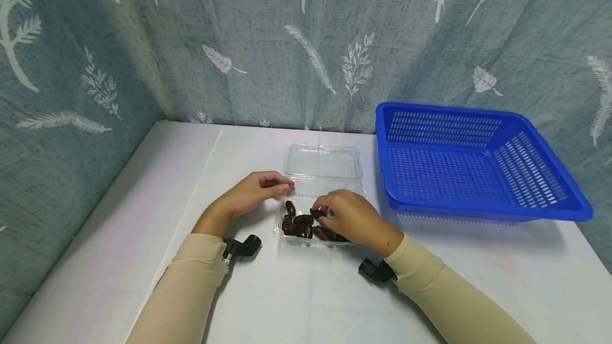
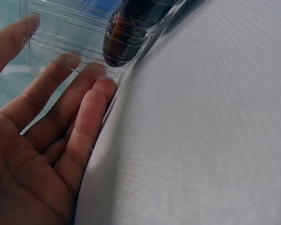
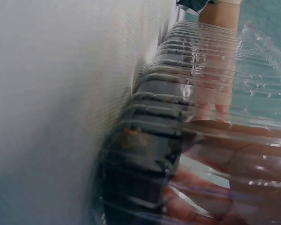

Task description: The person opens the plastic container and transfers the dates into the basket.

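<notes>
A clear plastic clamshell container [image 1: 321,164] lies open on the white table, its lid folded back. Its tray holds several dark dates [image 1: 298,224]. My left hand [image 1: 286,189] pinches the tray's left rim; in the left wrist view its fingers [image 2: 91,89] lie along the ribbed wall, with dates [image 2: 126,42] behind the plastic. My right hand [image 1: 325,216] reaches into the tray, its fingers curled round one date [image 1: 317,212]. Through the ribbed wall in the right wrist view I see those fingers [image 3: 220,150] and dark dates [image 3: 140,164].
An empty blue slotted basket [image 1: 478,211] stands right of the container. A leaf-patterned curtain [image 1: 306,41] closes the back and left sides. White table [image 1: 306,301] spreads in front of my arms.
</notes>
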`<state>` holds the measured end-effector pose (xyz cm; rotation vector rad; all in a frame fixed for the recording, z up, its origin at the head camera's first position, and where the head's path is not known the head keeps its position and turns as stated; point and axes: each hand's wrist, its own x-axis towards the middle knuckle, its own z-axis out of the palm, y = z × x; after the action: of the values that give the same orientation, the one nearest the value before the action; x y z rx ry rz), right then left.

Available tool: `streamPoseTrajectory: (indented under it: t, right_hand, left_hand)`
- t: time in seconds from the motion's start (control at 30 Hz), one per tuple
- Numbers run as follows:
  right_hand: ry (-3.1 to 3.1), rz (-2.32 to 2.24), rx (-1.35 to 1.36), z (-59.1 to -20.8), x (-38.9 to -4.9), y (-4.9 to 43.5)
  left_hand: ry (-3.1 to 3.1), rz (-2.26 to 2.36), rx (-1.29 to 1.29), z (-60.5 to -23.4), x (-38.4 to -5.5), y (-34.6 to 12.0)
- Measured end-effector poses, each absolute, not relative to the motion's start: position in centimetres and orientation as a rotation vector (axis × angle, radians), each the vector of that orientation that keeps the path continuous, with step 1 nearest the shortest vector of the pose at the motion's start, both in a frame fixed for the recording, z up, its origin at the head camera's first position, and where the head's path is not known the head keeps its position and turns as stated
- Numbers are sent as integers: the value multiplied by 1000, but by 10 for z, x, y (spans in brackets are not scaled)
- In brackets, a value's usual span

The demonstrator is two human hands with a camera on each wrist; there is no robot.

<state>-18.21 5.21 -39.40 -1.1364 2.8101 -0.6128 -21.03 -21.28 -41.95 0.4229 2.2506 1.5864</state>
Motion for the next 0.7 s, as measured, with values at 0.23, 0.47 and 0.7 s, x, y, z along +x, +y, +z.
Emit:
streamPoseTrajectory:
  t: [0.23, 0.47, 0.7]
  right_hand:
    - [2790, -770, -1147, -392, -184, 55]
    - [2795, -1013, -1158, -387, -185, 57]
    - [2781, -1282, -1227, -367, -179, 66]
  left_hand:
    - [2286, 1542, 395, -414, -210, -211]
    - [2149, 1605, 320, -414, -208, -212]
    - [2035, 1653, 291, -418, -209, -209]
